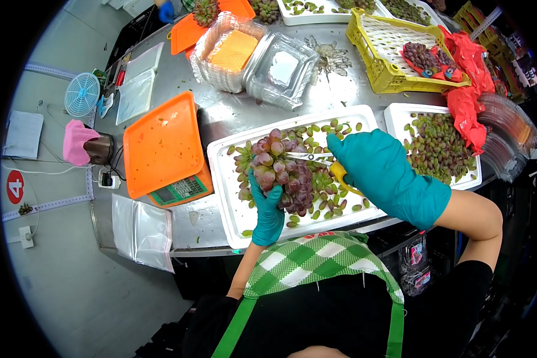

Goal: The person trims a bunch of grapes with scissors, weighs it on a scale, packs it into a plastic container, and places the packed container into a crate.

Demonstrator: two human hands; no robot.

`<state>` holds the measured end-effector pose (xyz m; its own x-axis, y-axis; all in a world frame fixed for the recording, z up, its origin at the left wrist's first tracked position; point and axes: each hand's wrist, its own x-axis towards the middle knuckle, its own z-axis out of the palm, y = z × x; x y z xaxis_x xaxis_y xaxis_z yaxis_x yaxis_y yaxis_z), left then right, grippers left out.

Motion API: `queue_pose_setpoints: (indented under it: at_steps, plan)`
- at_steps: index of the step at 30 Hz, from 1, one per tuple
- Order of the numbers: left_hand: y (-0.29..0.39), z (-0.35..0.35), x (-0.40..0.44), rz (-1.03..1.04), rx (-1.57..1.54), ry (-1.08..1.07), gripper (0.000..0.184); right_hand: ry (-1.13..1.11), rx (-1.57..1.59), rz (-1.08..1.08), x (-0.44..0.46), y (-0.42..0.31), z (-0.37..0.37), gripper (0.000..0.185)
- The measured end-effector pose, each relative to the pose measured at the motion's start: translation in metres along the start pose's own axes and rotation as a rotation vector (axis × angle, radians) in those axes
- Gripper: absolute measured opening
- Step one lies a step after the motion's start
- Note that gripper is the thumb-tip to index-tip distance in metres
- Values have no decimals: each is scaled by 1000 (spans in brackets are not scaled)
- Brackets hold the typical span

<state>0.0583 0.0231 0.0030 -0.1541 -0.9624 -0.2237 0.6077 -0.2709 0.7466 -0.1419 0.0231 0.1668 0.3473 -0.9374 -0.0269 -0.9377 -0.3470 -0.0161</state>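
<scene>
The left hand [268,215] has its fingers bent round the big grapes [280,170], mid-frame above the white tray [232,209]. The right hand [388,170] curls tight round the scissors [340,174], blades at the grapes. It looks like snipping; a neat cut seems to need steady grapes.

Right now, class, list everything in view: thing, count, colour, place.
Grape bunch: one, purple-green, left hand
Scissors: one, yellow-handled, right hand
Loose grapes: many, green-purple, in trays
Trays: at least four, white, on table
Table: one, silver, centre
Scale: at least one, orange, left
Boxes: several, clear, behind front tray
Crate: one, yellow, upper right
Wrapping: several, red, beside crate
Bags: two piles, clear, left
Fan: one, blue, far left
Apron: one, green-white, worn
Hands: two, teal-gloved, over front tray
</scene>
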Motion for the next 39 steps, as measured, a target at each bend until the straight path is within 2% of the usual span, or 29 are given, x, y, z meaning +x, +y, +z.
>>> queue_pose_setpoints:
  at_steps: [2, 5, 7, 9, 12, 13, 16, 17, 20, 21, 24, 31, 39]
  plan:
    - [2, 4, -1, -20, -8, 8, 76, -41, -78, 14, -1, -1, -2, 52]
    - [8, 3, 0, -119, -124, -84, 71, 66, 111, 9, -2, 2, -17, 23]
    - [14, 10, -1, -114, -101, -53, 68, 91, 154, 38, -6, 7, -21, 31]
    - [17, 13, 2, -91, -112, -56, 73, 89, 185, 110, -9, 13, -24, 44]
    - [15, 2, 8, -73, -315, -116, 74, -42, -40, 138, -14, 28, -14, 57]
    - [17, 2, 8, -81, -189, -91, 79, -8, -132, 113, -15, 29, -11, 54]
    - [20, -2, 12, -45, -95, -225, 80, 70, 255, 101, -12, 19, -19, 48]
    - [21, -4, 7, -90, -86, -182, 80, 50, 331, 69, -9, 15, -23, 43]
    - [25, -3, 5, -159, -47, -249, 79, 44, 349, -9, -5, 3, -18, 40]
    - [18, -11, 8, -125, -61, -243, 78, -64, 334, 11, -3, -1, -21, 38]
    - [14, -20, 6, -169, -151, -248, 81, -168, 230, 19, -1, -7, -22, 37]
    - [11, -28, 8, -212, -132, -219, 84, -107, 241, -5, -7, -9, -23, 42]
    - [11, -21, 9, -181, -118, -248, 85, -121, 237, -13, -5, -10, -19, 38]
